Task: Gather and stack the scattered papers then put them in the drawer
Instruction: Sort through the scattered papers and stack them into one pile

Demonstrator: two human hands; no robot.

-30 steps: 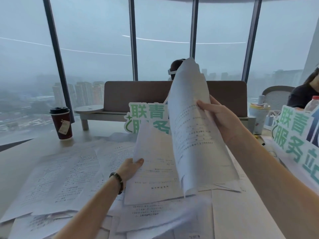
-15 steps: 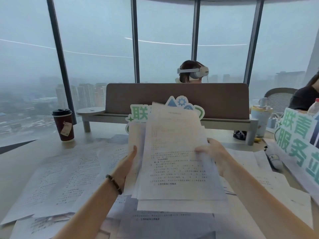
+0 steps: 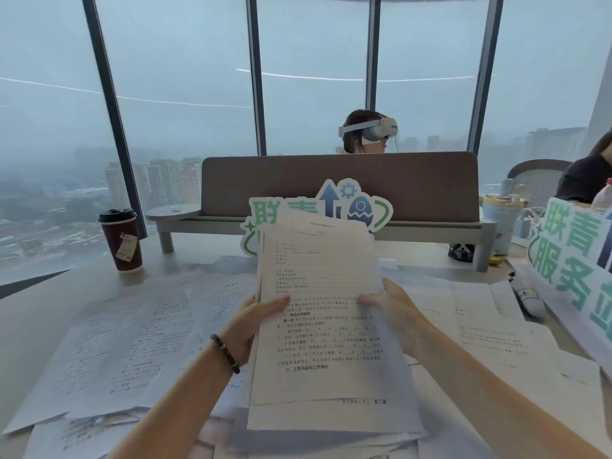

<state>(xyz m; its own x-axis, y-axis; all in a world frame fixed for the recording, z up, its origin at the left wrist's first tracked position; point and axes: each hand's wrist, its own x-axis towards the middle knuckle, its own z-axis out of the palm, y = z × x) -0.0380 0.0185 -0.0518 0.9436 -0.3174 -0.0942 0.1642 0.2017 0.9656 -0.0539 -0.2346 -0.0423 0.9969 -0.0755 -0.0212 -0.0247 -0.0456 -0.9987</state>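
A high-rise office: floor-to-ceiling windows [image 3: 185, 94] look out over misty city towers, a padded divider [image 3: 337, 183] splits the shared surface [image 3: 36, 313], printed papers [image 3: 126, 342] lie spread across it, and a takeaway coffee cup [image 3: 122, 240] stands beside cut-out signs [image 3: 573, 256].

We see two bare forearms reaching in from the bottom edge, with no sleeves showing anywhere along them. Just behind our left hand [image 3: 255, 329], a dark beaded bracelet [image 3: 225, 353] circles the wrist, its beads mostly black with one brownish bead among them. Our right hand [image 3: 394, 313] and the wrist behind it show no jewellery or watch.
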